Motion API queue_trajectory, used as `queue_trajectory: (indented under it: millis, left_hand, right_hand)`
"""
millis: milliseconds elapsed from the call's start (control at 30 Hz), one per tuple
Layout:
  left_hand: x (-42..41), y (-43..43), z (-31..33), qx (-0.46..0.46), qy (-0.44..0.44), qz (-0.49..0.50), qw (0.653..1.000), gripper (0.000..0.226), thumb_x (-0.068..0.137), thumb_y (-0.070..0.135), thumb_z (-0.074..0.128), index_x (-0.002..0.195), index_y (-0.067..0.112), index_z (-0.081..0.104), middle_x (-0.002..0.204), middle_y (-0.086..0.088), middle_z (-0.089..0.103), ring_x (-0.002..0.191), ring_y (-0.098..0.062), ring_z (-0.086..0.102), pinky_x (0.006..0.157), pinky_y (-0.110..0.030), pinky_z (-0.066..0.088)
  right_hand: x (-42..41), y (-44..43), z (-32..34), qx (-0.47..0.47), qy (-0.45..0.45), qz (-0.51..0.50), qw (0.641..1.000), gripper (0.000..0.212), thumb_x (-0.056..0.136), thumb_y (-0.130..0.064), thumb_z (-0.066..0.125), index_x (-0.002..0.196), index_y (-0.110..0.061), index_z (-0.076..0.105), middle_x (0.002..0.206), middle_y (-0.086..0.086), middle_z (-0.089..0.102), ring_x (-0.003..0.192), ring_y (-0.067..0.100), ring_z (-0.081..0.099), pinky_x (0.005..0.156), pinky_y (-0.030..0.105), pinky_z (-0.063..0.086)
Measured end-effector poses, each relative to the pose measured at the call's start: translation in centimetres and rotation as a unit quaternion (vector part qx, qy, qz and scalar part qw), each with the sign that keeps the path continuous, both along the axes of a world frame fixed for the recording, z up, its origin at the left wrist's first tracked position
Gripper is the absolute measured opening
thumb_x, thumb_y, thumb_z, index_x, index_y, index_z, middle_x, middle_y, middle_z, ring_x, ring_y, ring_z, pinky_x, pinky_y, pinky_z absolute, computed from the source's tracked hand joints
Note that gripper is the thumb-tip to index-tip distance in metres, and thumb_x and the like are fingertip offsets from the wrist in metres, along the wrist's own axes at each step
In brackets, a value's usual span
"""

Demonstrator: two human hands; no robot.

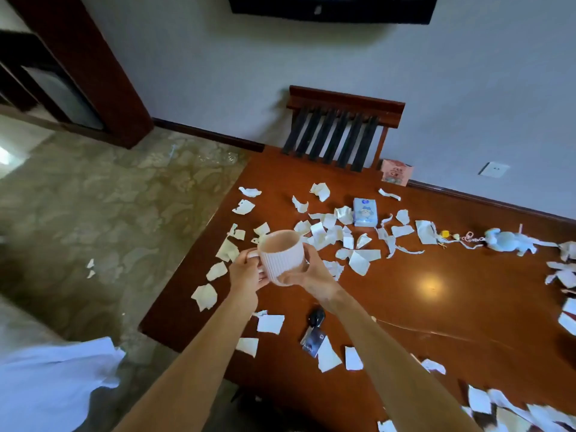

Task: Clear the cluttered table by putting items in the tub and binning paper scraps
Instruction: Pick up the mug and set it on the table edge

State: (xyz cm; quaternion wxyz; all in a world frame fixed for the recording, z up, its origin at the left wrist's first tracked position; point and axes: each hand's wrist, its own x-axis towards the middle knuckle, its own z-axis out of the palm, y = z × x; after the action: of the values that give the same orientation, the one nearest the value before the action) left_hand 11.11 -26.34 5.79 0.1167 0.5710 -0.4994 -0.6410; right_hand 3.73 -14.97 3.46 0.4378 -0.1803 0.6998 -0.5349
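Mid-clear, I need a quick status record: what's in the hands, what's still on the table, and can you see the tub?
held: ribbed mug, lifted above the table, looks empty
left hand: grips the mug's handle
right hand: cups the mug's side and base
on table: paper scraps throughout, tissue pack, car key, plush toy, pink box at the far edge
on floor: loose scraps
tub: not in view

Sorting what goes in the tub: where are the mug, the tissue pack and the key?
mug (pixel 283 257), head view, on its ribbed side wall.
tissue pack (pixel 365 212), head view, middle of its top face.
key (pixel 317 317), head view, on the black fob.
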Motion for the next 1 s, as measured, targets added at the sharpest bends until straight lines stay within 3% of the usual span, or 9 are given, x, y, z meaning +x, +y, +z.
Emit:
queue_trajectory:
  millis: [100, 167, 267, 333, 400, 500, 667, 867, 1000]
  left_hand:
    - [0.4, -4.8, -0.9, -0.039, -0.001, 0.005, 0.999, 0.025, 0.096, 0.013, 0.043, 0.115, 0.01, 0.059, 0.115, -0.015, 0.063, 0.107, -0.03, 0.06, 0.079, -0.039, 0.054]
    - [0.6, -8.2, -1.5, -0.07, -0.023, 0.0, 0.997, 0.027, 0.095, 0.015, 0.043, 0.113, 0.007, 0.061, 0.113, -0.015, 0.064, 0.102, -0.029, 0.06, 0.086, -0.043, 0.052]
    - [0.9, -13.1, -3.0, -0.071, -0.037, 0.017, 0.997, 0.03, 0.095, 0.02, 0.043, 0.113, 0.004, 0.061, 0.111, -0.015, 0.063, 0.102, -0.031, 0.06, 0.091, -0.043, 0.05]
    - [1.1, -16.0, -4.2, -0.037, 0.002, 0.046, 0.998, 0.026, 0.096, 0.016, 0.042, 0.107, 0.005, 0.063, 0.101, -0.009, 0.062, 0.096, -0.026, 0.058, 0.079, -0.037, 0.051]
    - [1.3, -18.5, -4.9, -0.017, 0.041, 0.072, 0.996, 0.025, 0.095, 0.007, 0.039, 0.085, 0.01, 0.062, 0.084, -0.002, 0.058, 0.084, -0.018, 0.053, 0.065, -0.026, 0.044]
    - [1.9, -21.7, -5.4, -0.031, 0.064, 0.07, 0.995, 0.034, 0.092, -0.003, 0.037, 0.071, 0.016, 0.055, 0.076, 0.001, 0.055, 0.072, -0.015, 0.052, 0.059, -0.024, 0.043]
    - [2.1, -24.7, -7.3, -0.028, 0.078, 0.046, 0.995, 0.034, 0.091, -0.006, 0.034, 0.075, 0.016, 0.055, 0.078, -0.002, 0.056, 0.069, -0.014, 0.053, 0.059, -0.026, 0.044]
    - [1.2, -25.4, -9.4, 0.003, 0.095, -0.006, 0.995, 0.027, 0.093, -0.003, 0.037, 0.087, 0.012, 0.058, 0.083, -0.003, 0.059, 0.075, -0.017, 0.056, 0.058, -0.022, 0.047]
    - [0.3, -24.7, -10.2, 0.018, 0.108, -0.017, 0.994, 0.02, 0.093, 0.0, 0.047, 0.089, 0.014, 0.06, 0.086, -0.001, 0.062, 0.079, -0.017, 0.059, 0.064, -0.026, 0.048]
  right_hand:
    - [1.2, -4.9, -0.5, 0.022, 0.052, 0.015, 0.998, 0.09, 0.067, -0.017, 0.082, 0.137, -0.02, 0.026, 0.126, -0.004, 0.044, 0.123, 0.011, 0.041, 0.089, 0.016, 0.045]
    - [2.0, -8.3, -0.8, 0.043, 0.082, 0.008, 0.996, 0.094, 0.065, -0.019, 0.085, 0.138, -0.019, 0.026, 0.132, -0.001, 0.045, 0.126, 0.014, 0.041, 0.101, 0.029, 0.043]
    - [3.1, -13.1, -0.9, 0.062, 0.105, -0.005, 0.992, 0.094, 0.068, -0.019, 0.082, 0.141, -0.016, 0.023, 0.136, 0.003, 0.044, 0.127, 0.018, 0.042, 0.105, 0.035, 0.041]
    - [3.6, -16.0, -1.2, 0.058, 0.108, -0.003, 0.992, 0.09, 0.072, -0.02, 0.08, 0.141, -0.013, 0.023, 0.137, 0.006, 0.045, 0.128, 0.021, 0.044, 0.103, 0.034, 0.042]
    - [4.1, -18.6, -1.6, 0.055, 0.105, 0.003, 0.993, 0.088, 0.074, -0.022, 0.078, 0.142, -0.011, 0.022, 0.138, 0.008, 0.046, 0.128, 0.025, 0.046, 0.103, 0.036, 0.042]
    - [4.7, -21.7, -2.1, 0.064, 0.097, 0.01, 0.993, 0.085, 0.077, -0.02, 0.076, 0.142, -0.008, 0.023, 0.139, 0.011, 0.046, 0.128, 0.027, 0.046, 0.101, 0.034, 0.042]
    - [4.8, -24.6, -3.0, 0.067, 0.073, 0.011, 0.995, 0.079, 0.082, -0.015, 0.071, 0.142, -0.008, 0.021, 0.139, 0.01, 0.042, 0.129, 0.024, 0.043, 0.091, 0.022, 0.039]
    - [4.4, -25.1, -4.9, 0.11, 0.103, -0.001, 0.989, 0.077, 0.08, -0.018, 0.072, 0.14, -0.012, 0.024, 0.136, 0.009, 0.045, 0.126, 0.026, 0.046, 0.1, 0.039, 0.045]
    - [3.9, -24.0, -5.7, 0.125, 0.131, -0.012, 0.983, 0.074, 0.082, -0.022, 0.071, 0.14, -0.013, 0.026, 0.137, 0.007, 0.045, 0.125, 0.023, 0.048, 0.098, 0.034, 0.045]
